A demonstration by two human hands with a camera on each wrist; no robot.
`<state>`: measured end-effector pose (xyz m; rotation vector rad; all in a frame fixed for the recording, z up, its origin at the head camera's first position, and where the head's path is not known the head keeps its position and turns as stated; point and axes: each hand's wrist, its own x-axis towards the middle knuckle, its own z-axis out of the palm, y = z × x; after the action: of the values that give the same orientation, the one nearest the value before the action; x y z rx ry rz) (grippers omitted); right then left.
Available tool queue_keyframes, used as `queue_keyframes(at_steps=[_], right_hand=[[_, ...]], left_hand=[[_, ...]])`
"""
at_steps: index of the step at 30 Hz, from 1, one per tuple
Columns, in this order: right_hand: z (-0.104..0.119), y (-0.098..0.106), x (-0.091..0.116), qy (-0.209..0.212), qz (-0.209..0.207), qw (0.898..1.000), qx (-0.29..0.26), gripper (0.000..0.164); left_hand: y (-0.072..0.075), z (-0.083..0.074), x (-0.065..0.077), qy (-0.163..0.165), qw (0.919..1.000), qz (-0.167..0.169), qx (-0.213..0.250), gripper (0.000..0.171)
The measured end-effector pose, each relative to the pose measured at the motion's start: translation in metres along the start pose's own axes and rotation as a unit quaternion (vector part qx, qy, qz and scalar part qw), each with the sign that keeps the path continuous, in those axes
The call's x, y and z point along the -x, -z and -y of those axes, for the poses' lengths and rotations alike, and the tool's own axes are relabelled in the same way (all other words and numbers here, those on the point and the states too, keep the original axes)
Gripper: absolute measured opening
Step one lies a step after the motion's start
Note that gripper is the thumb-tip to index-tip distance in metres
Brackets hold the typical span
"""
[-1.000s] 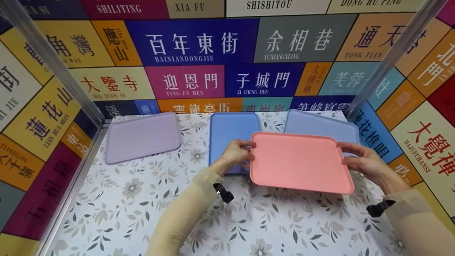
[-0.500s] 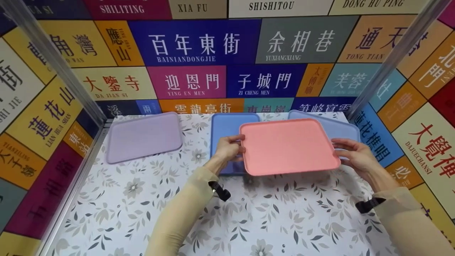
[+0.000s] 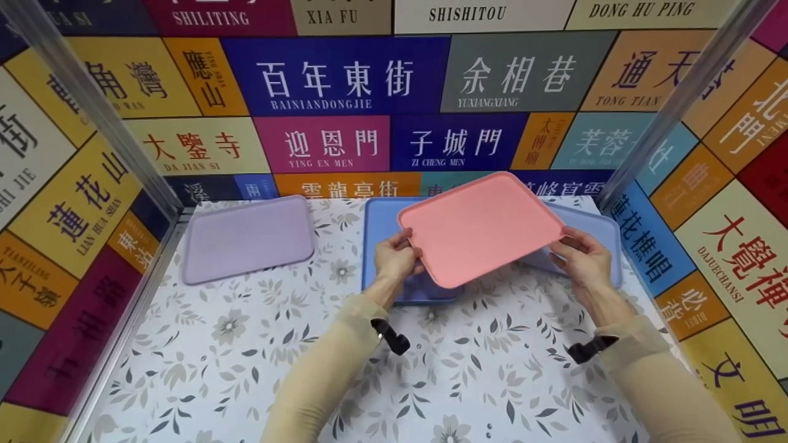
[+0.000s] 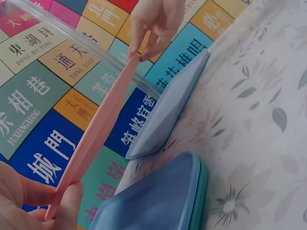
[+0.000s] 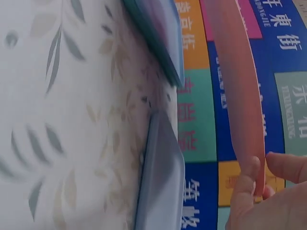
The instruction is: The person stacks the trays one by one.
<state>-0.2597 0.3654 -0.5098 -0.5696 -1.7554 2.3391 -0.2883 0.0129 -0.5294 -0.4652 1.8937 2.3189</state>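
A pink rectangular tray (image 3: 483,231) is held up off the table, turned at an angle in the head view. My left hand (image 3: 397,261) pinches its left end between thumb and fingers, and my right hand (image 3: 582,261) pinches the right end. Both wrist views show the tray nearly edge-on between the two hands. Beneath and behind it lies a blue tray (image 3: 381,246), partly hidden; in the left wrist view a green tray (image 4: 202,191) shows under that blue one. To the right, a pale blue tray (image 3: 600,243) is partly covered by the pink one.
A lilac tray (image 3: 249,240) lies at the back left of the table. White cloth with a leaf and flower print (image 3: 246,369) covers the tabletop. Walls of coloured name panels (image 3: 332,74) with metal corner posts (image 3: 92,104) enclose the back and sides.
The pink tray has moved up and left and turned, its right side swinging toward the back. My right hand has come left with it; my left hand shifted only slightly.
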Motion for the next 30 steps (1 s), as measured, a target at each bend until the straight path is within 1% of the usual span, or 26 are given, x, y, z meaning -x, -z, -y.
queue_keyframes(at_steps=[3, 9, 15, 18, 21, 25, 30], right_hand=[[-0.014, -0.019, 0.002, 0.014, -0.015, 1.0, 0.001, 0.045], [-0.041, -0.052, 0.01, 0.008, -0.018, 1.0, -0.015, 0.06], [-0.059, -0.077, 0.018, 0.012, -0.025, 1.0, 0.005, 0.084], [-0.065, -0.085, 0.022, 0.012, -0.03, 0.999, 0.011, 0.095], [-0.068, -0.091, 0.025, 0.013, -0.038, 0.999, 0.009, 0.102], [-0.07, -0.095, 0.029, 0.013, -0.044, 0.999, 0.012, 0.102], [-0.068, -0.097, 0.029, 0.011, -0.04, 0.999, 0.019, 0.104]], left_hand=[[-0.003, 0.003, 0.001, -0.001, 0.9998, -0.016, 0.013, 0.067], [-0.007, 0.01, 0.003, -0.004, 0.999, -0.039, 0.021, 0.068], [-0.01, 0.013, 0.004, -0.013, 0.9981, -0.054, 0.028, 0.069], [-0.011, 0.014, 0.004, -0.012, 0.9977, -0.061, 0.025, 0.068], [-0.011, 0.015, 0.005, -0.009, 0.9978, -0.062, 0.022, 0.067], [-0.011, 0.017, 0.005, -0.008, 0.9979, -0.061, 0.022, 0.067], [-0.01, 0.019, 0.005, -0.008, 0.9979, -0.059, 0.026, 0.068]])
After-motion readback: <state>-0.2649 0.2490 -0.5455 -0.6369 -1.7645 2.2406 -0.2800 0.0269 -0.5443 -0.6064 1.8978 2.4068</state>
